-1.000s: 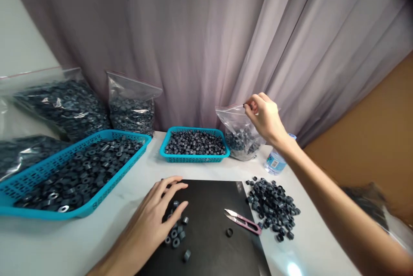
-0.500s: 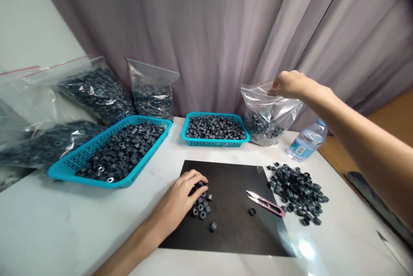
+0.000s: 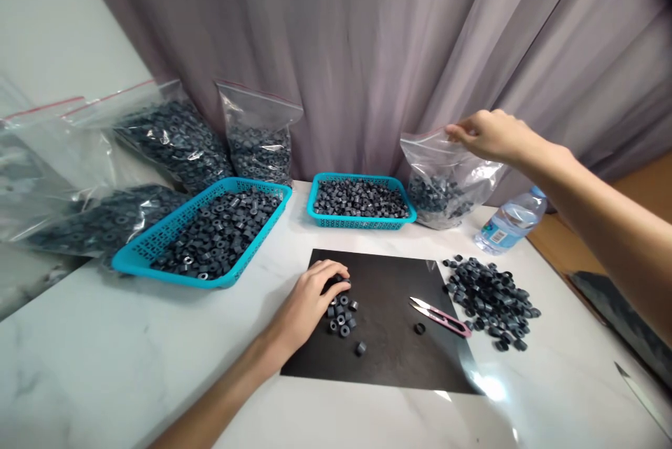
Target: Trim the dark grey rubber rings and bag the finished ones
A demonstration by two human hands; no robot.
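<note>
My left hand rests on a black mat, its fingers curled round some small dark grey hollow cylinders. More of these cylinders lie loose just below its fingertips. At the back right, my right hand has its fingers closed on the upper edge of a clear zip bag partly filled with dark pieces. Pink-handled thread snips lie on the mat's right side, blades pointing left. One thin black ring sits beside them.
A pile of black rings lies right of the mat, with a water bottle behind it. Two blue baskets hold dark cylinders. Several filled zip bags stand at the back left. A blade-like tip shows at the right.
The view has shifted, so the scene sits slightly higher and further right. My right hand's fingers have drawn to the bag's rim. The left hand stays over the cylinders, thumb and fingers nearer together.
</note>
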